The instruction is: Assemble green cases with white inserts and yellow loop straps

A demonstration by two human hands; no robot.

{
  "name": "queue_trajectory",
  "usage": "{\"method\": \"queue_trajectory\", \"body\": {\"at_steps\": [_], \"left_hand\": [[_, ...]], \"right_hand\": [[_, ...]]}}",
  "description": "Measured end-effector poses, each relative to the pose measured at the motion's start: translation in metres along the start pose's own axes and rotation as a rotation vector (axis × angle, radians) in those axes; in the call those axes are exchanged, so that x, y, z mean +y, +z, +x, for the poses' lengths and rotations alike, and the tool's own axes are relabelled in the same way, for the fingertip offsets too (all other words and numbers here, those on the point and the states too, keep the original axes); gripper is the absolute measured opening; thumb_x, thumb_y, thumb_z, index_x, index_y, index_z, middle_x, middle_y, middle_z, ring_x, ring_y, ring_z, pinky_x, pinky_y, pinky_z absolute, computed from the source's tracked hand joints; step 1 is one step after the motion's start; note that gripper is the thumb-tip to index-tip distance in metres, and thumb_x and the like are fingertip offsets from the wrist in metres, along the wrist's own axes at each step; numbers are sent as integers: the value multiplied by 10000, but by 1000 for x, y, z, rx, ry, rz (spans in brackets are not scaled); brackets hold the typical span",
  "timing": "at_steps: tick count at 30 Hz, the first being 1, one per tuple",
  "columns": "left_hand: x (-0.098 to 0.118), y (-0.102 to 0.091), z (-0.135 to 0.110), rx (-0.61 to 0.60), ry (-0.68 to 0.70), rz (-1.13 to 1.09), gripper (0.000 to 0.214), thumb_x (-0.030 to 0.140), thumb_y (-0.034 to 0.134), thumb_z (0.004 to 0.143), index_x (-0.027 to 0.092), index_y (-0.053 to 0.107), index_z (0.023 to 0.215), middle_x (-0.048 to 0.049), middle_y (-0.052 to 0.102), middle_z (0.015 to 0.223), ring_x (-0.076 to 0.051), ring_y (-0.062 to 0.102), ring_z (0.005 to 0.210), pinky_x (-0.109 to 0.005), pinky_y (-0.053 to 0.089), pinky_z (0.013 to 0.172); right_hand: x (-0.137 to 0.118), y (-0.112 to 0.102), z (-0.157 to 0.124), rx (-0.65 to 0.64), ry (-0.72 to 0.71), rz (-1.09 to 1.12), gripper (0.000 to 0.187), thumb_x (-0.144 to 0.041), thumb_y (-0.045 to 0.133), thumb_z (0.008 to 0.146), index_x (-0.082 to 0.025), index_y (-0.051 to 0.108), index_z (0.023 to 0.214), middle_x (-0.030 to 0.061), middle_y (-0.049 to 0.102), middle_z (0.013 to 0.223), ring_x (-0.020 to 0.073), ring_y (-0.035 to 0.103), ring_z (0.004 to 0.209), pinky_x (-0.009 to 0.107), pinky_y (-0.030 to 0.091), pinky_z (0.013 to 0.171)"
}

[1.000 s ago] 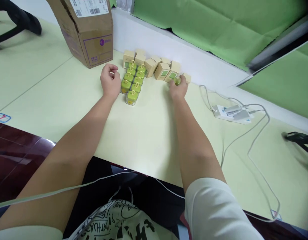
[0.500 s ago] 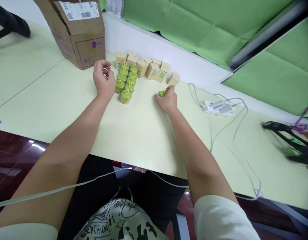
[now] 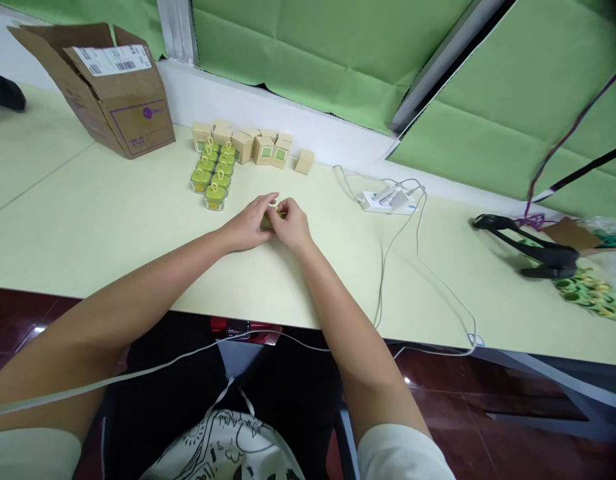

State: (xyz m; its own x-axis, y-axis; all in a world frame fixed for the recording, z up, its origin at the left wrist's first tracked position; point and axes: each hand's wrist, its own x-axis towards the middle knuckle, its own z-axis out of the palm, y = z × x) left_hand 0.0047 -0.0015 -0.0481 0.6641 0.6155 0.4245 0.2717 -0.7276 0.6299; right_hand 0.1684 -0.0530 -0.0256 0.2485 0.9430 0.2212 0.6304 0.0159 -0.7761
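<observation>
My left hand [image 3: 249,223] and my right hand [image 3: 292,225] meet over the middle of the table, fingers curled round a small green-lidded jar [image 3: 279,214]. Only a bit of its green lid and yellow loop shows; the fingers hide the rest. To the left of my hands stand several matching clear jars [image 3: 215,197] with green lids and yellow loops, lined up in two rows. Behind them are several small tan cartons [image 3: 263,151] with green panels, and one more carton [image 3: 305,162] stands apart at their right.
An open cardboard box [image 3: 138,123] stands at the back left against the wall. A white power strip [image 3: 389,201] with trailing cables lies right of my hands. Farther right are a black stand [image 3: 533,250] and green patterned packets [image 3: 591,293]. The table's front edge [image 3: 268,323] is near my lap.
My right hand has brought the jar toward me and to the left of the lone carton. My left hand has left the jar rows and joined it. The view has turned right.
</observation>
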Motion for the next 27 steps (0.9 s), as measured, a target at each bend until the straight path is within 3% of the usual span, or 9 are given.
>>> {"method": "queue_trajectory", "body": {"at_steps": [5,7,13,17,20,22,25,27], "left_hand": [[-5,-10,3,72,-47,-4,783,254,725,830,120,537,1577,-195,679,1533,-315,694,1403,-458,568,1218],[-6,-14,2,80,-75,-12,799,248,739,795,144,559,1566,-167,712,1495,-303,722,1351,-444,583,1188],[-9,-19,2,35,-133,-152,775,357,810,780,220,607,1515,-137,755,1427,-291,762,1251,-453,615,1107],[-4,-22,3,37,-134,-184,711,363,808,800,237,622,1474,-115,775,1347,-271,776,1153,-444,635,1048],[-7,-24,4,21,-128,-113,636,326,799,801,229,659,1414,-105,786,1307,-286,778,1163,-450,637,1048],[-14,-24,5,50,-154,-76,675,326,794,813,187,631,1453,-146,764,1399,-315,764,1267,-482,614,1126],[-23,-25,6,111,-179,47,716,328,764,854,140,582,1520,-196,699,1534,-350,689,1433,-541,542,1248],[-23,-27,5,155,-121,138,679,330,738,890,143,586,1525,-195,663,1582,-353,631,1502,-557,497,1294]], "right_hand": [[10,7,1,-75,-146,183,256,-510,690,961,-265,656,1027,55,780,1127,238,734,1037,433,603,1006],[14,10,3,-106,-161,238,247,-485,678,969,-258,704,1062,69,777,1185,230,755,1027,440,618,1023],[18,15,3,-9,-216,251,289,-533,658,958,-251,710,996,99,740,1139,259,733,1060,402,626,859],[10,14,-1,55,-226,330,356,-620,621,1001,-269,676,1019,52,759,1045,229,717,983,386,599,849],[7,11,0,164,-188,441,370,-647,641,1010,-278,662,1018,27,761,1042,203,711,984,374,600,904],[9,9,3,233,-128,553,376,-651,681,988,-277,638,991,22,750,1054,191,704,988,363,617,911],[15,5,10,264,23,738,355,-593,742,957,-271,594,935,5,716,1014,175,694,954,352,659,866],[18,3,13,256,147,840,303,-499,757,965,-264,575,906,-13,681,953,161,694,920,341,681,843]]}}
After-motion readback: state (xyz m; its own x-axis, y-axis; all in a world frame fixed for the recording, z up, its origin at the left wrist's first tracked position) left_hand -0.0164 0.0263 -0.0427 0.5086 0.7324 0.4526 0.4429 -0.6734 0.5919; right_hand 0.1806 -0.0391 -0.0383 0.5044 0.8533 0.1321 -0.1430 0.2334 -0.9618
